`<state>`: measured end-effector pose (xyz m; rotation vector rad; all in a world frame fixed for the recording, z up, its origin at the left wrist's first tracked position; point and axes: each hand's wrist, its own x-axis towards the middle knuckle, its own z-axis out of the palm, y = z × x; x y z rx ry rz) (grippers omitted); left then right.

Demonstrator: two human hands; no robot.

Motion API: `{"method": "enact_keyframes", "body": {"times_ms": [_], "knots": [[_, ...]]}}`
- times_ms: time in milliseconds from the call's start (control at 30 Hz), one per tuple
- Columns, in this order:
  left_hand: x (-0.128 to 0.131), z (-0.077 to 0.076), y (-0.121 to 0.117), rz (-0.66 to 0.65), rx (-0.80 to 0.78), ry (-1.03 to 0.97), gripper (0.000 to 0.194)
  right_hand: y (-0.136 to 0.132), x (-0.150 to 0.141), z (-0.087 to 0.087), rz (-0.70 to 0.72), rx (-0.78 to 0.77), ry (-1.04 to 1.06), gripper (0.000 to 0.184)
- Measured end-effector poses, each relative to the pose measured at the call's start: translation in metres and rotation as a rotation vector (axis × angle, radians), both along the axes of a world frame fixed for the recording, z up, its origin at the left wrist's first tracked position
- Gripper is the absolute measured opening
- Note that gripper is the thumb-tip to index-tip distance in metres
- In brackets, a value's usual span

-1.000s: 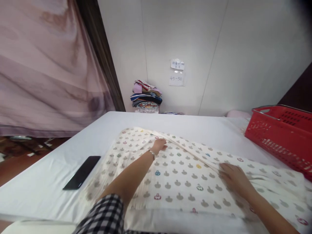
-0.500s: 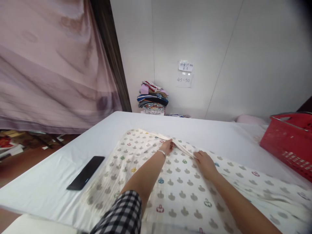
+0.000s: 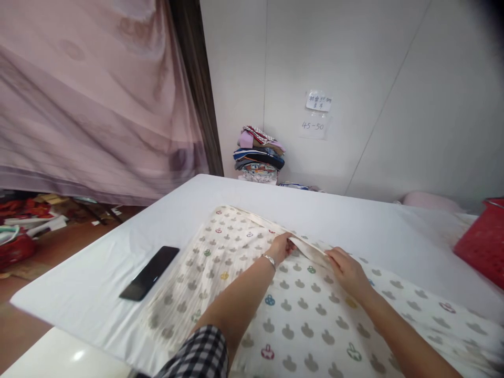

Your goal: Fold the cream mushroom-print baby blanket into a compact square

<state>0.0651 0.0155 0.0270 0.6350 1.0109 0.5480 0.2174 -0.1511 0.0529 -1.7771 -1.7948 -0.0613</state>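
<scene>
A cream cloth (image 3: 295, 315) printed with grey and coloured mushrooms lies spread over the white-covered table (image 3: 165, 220). My left hand (image 3: 281, 249), with a bracelet at the wrist, pinches the cloth's far edge. A short way to the right, my right hand (image 3: 346, 266) grips the same edge between thumb and fingers. Between the two hands the edge is lifted a little and its plain pale side shows. The fingertips of the left hand are partly hidden by the hand itself.
A black phone (image 3: 149, 273) rests on the table left of the cloth. Folded fabrics (image 3: 260, 155) are stacked by the wall at the back. On the right stands a red basket (image 3: 482, 244). A pink curtain (image 3: 90, 94) hangs at the left.
My right hand has gone from lying on the cloth to gripping its edge. That edge now stands raised between my hands. The view has turned slightly left.
</scene>
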Motion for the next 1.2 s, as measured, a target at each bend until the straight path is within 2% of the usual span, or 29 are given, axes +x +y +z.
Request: {"method": "enact_keyframes", "body": {"times_ms": [100,200,400,567,700,833,1000,1100,1200], "knots": [[-0.003,0.003,-0.008,-0.018,-0.005,-0.018,0.021,-0.005,-0.003,0.003,-0.053,0.03,-0.011,0.024],[-0.009,0.008,-0.015,-0.034,-0.007,-0.038,0.022,-0.009,-0.009,0.003,0.002,-0.032,-0.065,0.027],[-0.018,0.013,-0.023,-0.052,-0.014,-0.061,0.022,-0.022,-0.017,-0.01,0.048,-0.066,-0.096,0.029],[-0.02,0.009,-0.029,-0.063,-0.035,-0.048,0.021,-0.028,-0.02,-0.012,-0.006,0.104,-0.012,0.027],[-0.021,0.009,-0.031,-0.064,-0.031,-0.063,0.025,-0.028,-0.023,-0.01,0.018,0.136,-0.011,0.027],[-0.022,0.012,-0.031,-0.049,-0.03,-0.077,0.03,-0.031,-0.029,-0.012,0.078,0.11,-0.054,0.029],[-0.021,0.012,-0.034,-0.027,-0.037,-0.085,0.02,-0.039,-0.037,-0.019,0.118,0.039,-0.098,0.031],[-0.021,0.011,-0.035,-0.024,-0.037,-0.088,0.016,-0.039,-0.035,-0.023,0.086,0.033,-0.139,0.031],[-0.022,0.012,-0.038,-0.02,-0.031,-0.096,0.014,-0.036,-0.034,-0.026,-0.008,0.041,-0.198,0.029]]}}
